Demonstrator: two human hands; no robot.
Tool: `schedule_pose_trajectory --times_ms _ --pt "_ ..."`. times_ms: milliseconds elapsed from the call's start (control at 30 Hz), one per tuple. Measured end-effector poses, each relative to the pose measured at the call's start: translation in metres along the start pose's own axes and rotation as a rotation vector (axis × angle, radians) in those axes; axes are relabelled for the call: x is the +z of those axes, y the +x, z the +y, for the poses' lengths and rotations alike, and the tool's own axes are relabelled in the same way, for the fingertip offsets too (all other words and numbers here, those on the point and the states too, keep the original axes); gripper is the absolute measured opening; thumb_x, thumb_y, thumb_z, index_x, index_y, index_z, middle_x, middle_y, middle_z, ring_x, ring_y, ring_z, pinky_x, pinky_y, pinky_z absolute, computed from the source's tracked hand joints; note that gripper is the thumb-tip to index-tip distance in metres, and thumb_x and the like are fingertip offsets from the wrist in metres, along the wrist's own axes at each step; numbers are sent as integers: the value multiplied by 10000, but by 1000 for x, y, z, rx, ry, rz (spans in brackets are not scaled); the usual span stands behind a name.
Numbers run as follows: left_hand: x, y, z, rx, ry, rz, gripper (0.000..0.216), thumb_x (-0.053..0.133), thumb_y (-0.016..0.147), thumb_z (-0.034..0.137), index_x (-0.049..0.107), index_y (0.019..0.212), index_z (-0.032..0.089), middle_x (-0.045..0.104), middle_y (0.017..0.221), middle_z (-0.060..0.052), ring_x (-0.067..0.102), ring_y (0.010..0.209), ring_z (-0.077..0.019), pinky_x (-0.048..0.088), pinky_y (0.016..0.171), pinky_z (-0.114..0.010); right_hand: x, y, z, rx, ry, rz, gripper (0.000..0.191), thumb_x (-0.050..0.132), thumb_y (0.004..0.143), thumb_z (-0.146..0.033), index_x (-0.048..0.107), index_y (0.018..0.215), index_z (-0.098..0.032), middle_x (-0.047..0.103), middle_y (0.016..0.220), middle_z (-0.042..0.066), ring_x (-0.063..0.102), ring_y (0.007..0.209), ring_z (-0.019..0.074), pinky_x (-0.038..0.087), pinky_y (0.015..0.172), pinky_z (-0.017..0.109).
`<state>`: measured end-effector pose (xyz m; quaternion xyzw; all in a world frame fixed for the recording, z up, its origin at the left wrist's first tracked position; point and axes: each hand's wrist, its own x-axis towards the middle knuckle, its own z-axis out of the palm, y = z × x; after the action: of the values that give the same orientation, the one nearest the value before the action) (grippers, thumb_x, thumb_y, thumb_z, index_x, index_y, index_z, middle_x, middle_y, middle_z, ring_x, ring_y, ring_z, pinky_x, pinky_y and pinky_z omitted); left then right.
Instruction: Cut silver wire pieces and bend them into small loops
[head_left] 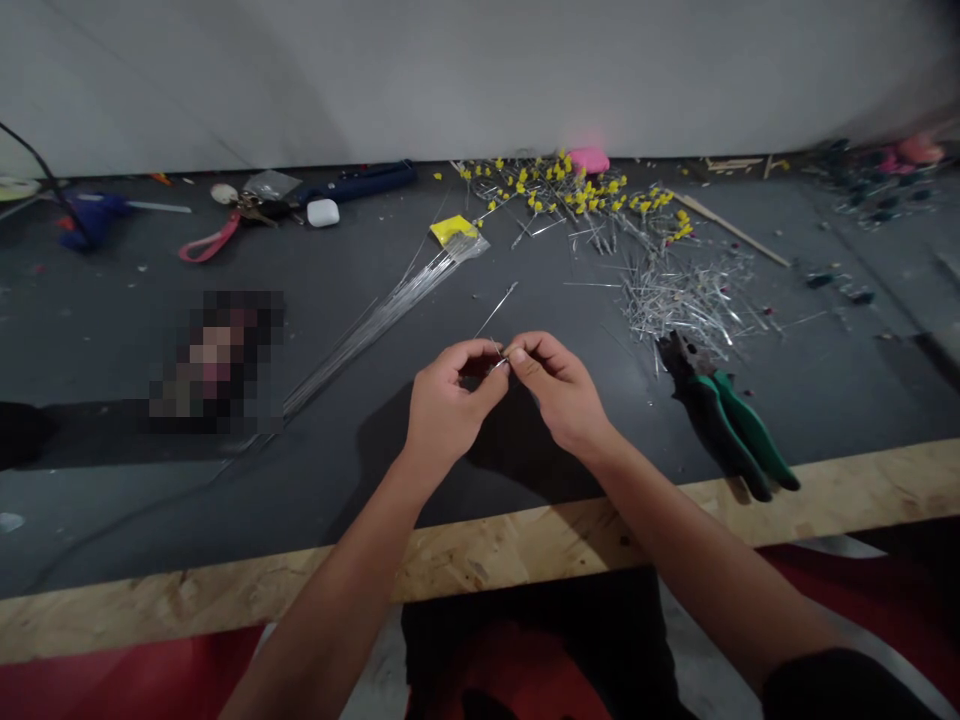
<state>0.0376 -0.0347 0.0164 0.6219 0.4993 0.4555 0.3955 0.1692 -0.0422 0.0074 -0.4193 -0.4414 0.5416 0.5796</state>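
Observation:
My left hand (pixel 451 400) and my right hand (pixel 562 392) meet over the dark tabletop, fingertips almost touching. Both pinch a thin metal wire (pixel 495 310), whose far end sticks up and away beyond my fingers. Its held part is mostly hidden between the fingertips. Left of my hands lies a long bundle of straight silvery wires (pixel 375 325) with a yellow tag (pixel 453 231) at its far end. To the right is a pile of short cut wires (pixel 679 300). Pliers with green and black handles (pixel 731 420) rest beside that pile, nearer the table edge.
Wires with yellow tips (pixel 555 190) lie along the wall near a pink lump (pixel 589 160). A wooden stick (pixel 731 230) is at the right. A blue glue gun (pixel 94 218), a pink strap (pixel 210 243), a white case (pixel 323 213) and a blurred-out object (pixel 217 360) are leftward.

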Motion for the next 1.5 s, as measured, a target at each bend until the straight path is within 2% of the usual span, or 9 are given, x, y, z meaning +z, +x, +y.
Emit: schedule_pose_trajectory --times_ms 367,467,700,800,900,1067,1300,1400,1500 --pt "-8 0 2 409 261 37 191 622 787 156 681 962 201 712 923 -22 638 844 -129 507 810 -260 1 -2 -7 173 201 -85 80 597 817 -248 609 746 -215 579 743 -31 531 762 108 412 805 265" --pt "-6 1 2 372 260 34 209 610 791 150 686 976 211 708 927 -23 640 854 -132 511 828 -274 1 0 -3 134 136 -76 78 587 825 -273 596 770 -219 579 739 -26 544 781 121 421 813 283" --pt "-4 1 10 17 5 -2 162 628 776 228 696 918 189 725 917 -32 671 821 -145 545 753 -248 -1 -2 3 -147 -309 23 64 561 854 -273 587 836 -218 574 804 -10 520 755 120 415 735 283" --pt "-5 0 12 -40 -45 -17 164 639 775 237 698 921 191 732 902 -26 677 807 -142 543 749 -244 0 -3 3 -212 -419 40 75 544 865 -266 581 820 -219 580 803 -3 528 765 130 416 742 293" --pt "-6 -2 12 35 55 4 154 626 790 232 695 923 199 729 912 -25 670 811 -142 533 755 -251 0 -4 4 -154 -373 37 79 541 865 -274 575 818 -221 575 794 -3 524 758 132 415 730 294" --pt "-7 -5 12 368 405 36 141 573 821 180 686 899 213 717 897 -30 639 883 -171 491 837 -321 0 -4 4 -38 -239 14 91 557 853 -301 571 822 -216 557 761 -20 490 711 113 399 683 269" --pt "-6 -8 3 602 533 2 210 518 845 107 673 919 228 704 934 -39 613 947 -180 478 854 -343 4 -3 1 48 -100 -4 74 575 813 -257 565 762 -204 525 699 -39 449 646 92 377 617 242" --pt "-4 -9 3 618 478 18 215 515 834 78 669 869 223 705 933 -31 612 955 -170 486 862 -332 5 -1 3 48 -92 16 64 584 797 -246 565 755 -202 534 706 -37 457 652 93 381 623 246" --pt "-3 -7 4 453 310 48 219 512 826 95 663 922 222 689 990 -30 612 968 -165 480 908 -344 4 -1 5 14 -166 33 76 571 824 -272 563 787 -206 536 718 -33 463 662 98 384 634 255"
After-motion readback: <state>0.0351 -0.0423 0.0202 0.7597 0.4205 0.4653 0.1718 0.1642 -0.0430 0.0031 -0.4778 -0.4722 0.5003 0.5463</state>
